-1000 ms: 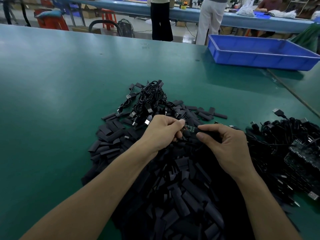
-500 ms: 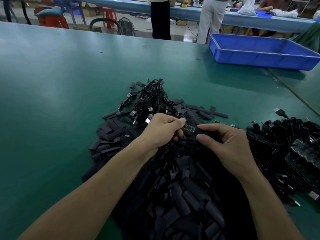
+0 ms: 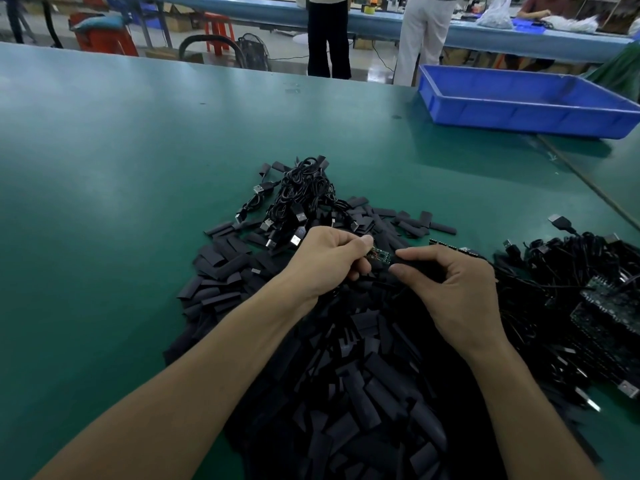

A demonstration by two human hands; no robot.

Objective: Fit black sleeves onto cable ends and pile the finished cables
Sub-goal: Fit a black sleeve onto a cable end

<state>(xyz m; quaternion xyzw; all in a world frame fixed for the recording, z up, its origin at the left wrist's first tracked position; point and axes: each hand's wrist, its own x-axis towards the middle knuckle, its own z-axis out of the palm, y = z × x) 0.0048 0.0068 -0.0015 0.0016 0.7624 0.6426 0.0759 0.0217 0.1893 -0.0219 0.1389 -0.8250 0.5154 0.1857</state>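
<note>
- The left hand (image 3: 329, 263) pinches the cable end, a small green board (image 3: 380, 255). Its fingers (image 3: 358, 242) curl tight on the cable side, likely to steady the board as a target.
- The right hand (image 3: 457, 292) pinches a black sleeve (image 3: 401, 261) between thumb and forefinger, its fingers (image 3: 398, 270) narrow on it. Gripping near the mouth probably keeps the tube open.
- The board bridges the gap between the two sets of fingers. Its long axis runs left to right, with the bare end pointing at the right fingers. The sleeve lies on the same line and, I judge, is just starting over the board.
- Loose sleeves (image 3: 363, 382) heap on the surface (image 3: 138, 168) under both hands, within easy reach.
- A cable pile (image 3: 304, 188) lies beyond the left fingers and is probably the finished ones. More cables (image 3: 561, 261) lie out past the right fingers, probably stock.
</note>
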